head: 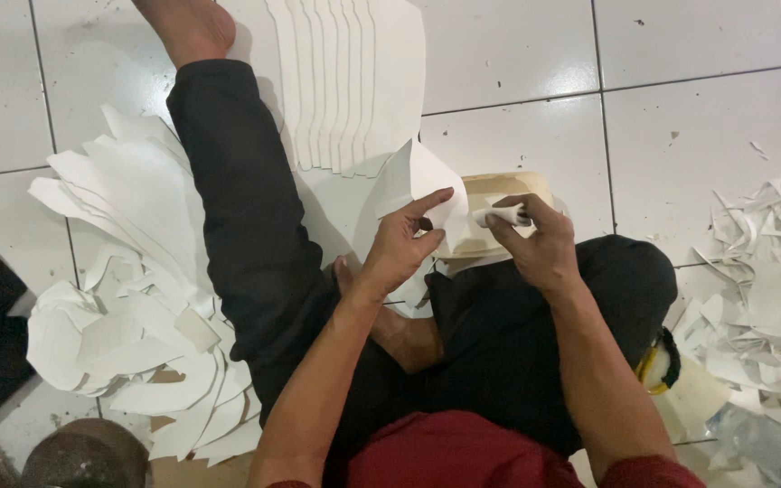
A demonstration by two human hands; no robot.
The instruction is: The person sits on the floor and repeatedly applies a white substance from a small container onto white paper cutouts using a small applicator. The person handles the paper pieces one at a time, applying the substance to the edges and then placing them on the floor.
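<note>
I sit on a white tiled floor in black trousers, one leg stretched out. My left hand [406,244] pinches a white cut paper piece [419,176] by its lower edge, forefinger extended along it. My right hand [535,242] holds a small white wad or cloth [499,214] against the paper, just over a cream-coloured bowl [499,188] that rests by my knee. Both hands meet above the bowl, and the bowl's inside is mostly hidden.
A fanned row of white cut sheets [350,81] lies ahead beside my bare foot [190,27]. A pile of curved white pieces [128,298] is on the left. Paper scraps [761,289] litter the right. A dark round object [88,456] sits at bottom left.
</note>
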